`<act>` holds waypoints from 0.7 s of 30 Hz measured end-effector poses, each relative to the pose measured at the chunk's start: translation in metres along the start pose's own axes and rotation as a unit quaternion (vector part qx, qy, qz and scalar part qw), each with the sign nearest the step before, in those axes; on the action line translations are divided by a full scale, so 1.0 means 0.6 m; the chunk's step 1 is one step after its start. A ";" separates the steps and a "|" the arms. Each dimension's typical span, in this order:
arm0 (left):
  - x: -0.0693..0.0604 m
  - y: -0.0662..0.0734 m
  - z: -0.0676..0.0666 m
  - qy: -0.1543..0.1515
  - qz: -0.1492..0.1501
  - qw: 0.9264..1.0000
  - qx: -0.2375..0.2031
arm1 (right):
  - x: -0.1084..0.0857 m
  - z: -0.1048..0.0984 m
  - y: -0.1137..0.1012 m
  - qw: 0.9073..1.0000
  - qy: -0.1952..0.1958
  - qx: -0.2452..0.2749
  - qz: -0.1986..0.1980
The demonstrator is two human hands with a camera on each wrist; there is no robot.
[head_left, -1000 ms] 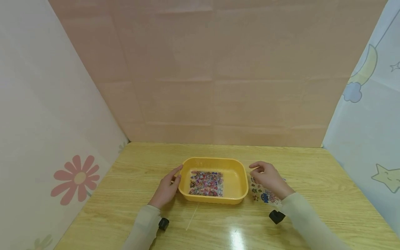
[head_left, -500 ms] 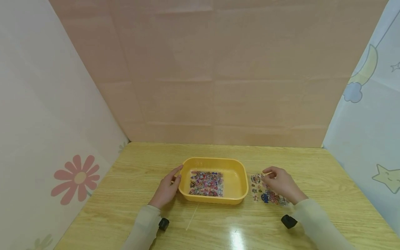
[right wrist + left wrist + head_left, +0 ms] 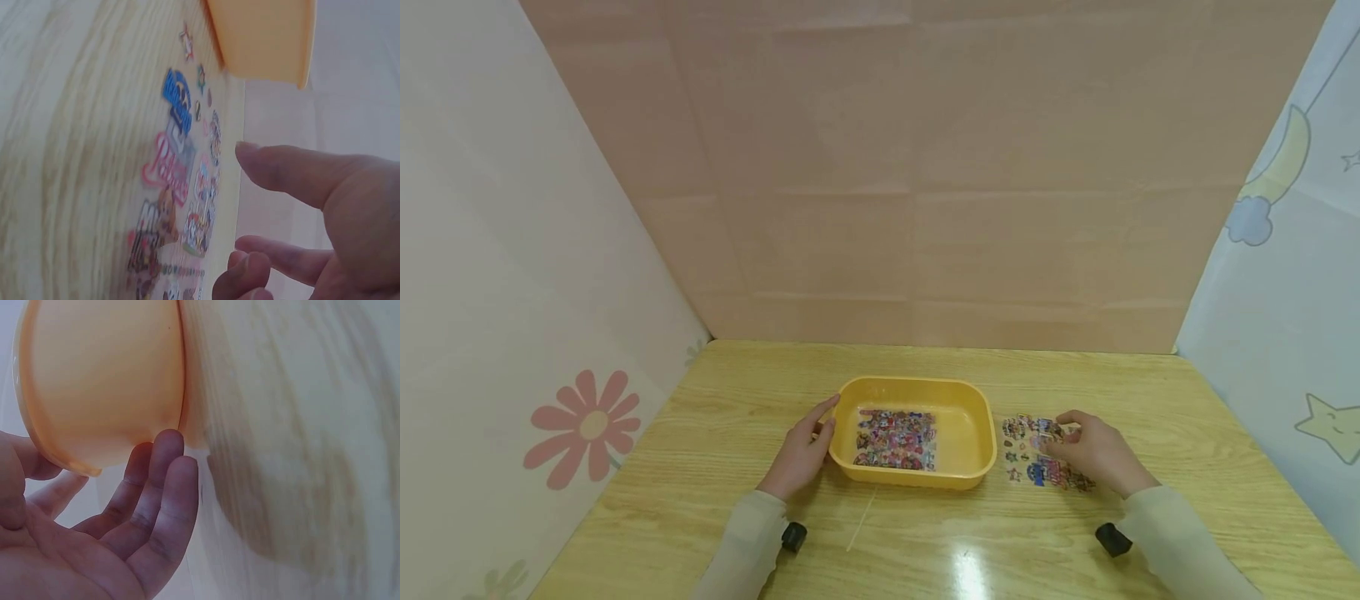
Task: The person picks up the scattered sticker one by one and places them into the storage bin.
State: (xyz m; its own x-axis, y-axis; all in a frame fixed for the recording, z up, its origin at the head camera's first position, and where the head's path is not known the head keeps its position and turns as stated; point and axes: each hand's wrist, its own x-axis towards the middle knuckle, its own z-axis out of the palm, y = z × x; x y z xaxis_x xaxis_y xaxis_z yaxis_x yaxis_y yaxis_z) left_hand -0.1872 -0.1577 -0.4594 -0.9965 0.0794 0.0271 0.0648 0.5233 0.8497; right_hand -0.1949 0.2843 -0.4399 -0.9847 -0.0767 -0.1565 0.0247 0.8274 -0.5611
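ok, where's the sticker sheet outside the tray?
In the head view, that sticker sheet lies on the table, right of the yellow tray, partly hidden by the right hand.

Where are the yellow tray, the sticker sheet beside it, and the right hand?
Yellow tray (image 3: pixel 962 442): head view, bare part of its floor.
Sticker sheet (image 3: pixel 1036 474): head view, on its blue print.
Right hand (image 3: pixel 1103 454): head view, back of the hand.

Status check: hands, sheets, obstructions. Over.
Left hand touching left end of yellow tray. Right hand above loose printed sheet, holding nothing. At least one more sheet inside tray. No obstruction visible.
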 end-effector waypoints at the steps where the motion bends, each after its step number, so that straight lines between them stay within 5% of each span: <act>1: 0.000 -0.001 0.000 0.000 0.001 1.000 0.001 | 0.000 -0.001 0.002 1.000 -0.001 -0.004 0.002; 21: -0.001 -0.002 -0.001 -0.004 0.000 1.000 -0.001 | -0.002 -0.003 0.013 0.999 -0.026 -0.043 0.002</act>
State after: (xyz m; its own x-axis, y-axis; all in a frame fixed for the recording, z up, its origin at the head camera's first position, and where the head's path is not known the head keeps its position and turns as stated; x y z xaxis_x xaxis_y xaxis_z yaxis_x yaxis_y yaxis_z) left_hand -0.1869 -0.1585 -0.4600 -0.9961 0.0856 0.0226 0.0641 0.5221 0.8505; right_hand -0.1938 0.2919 -0.4429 -0.9743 -0.1005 -0.2015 0.0110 0.8725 -0.4885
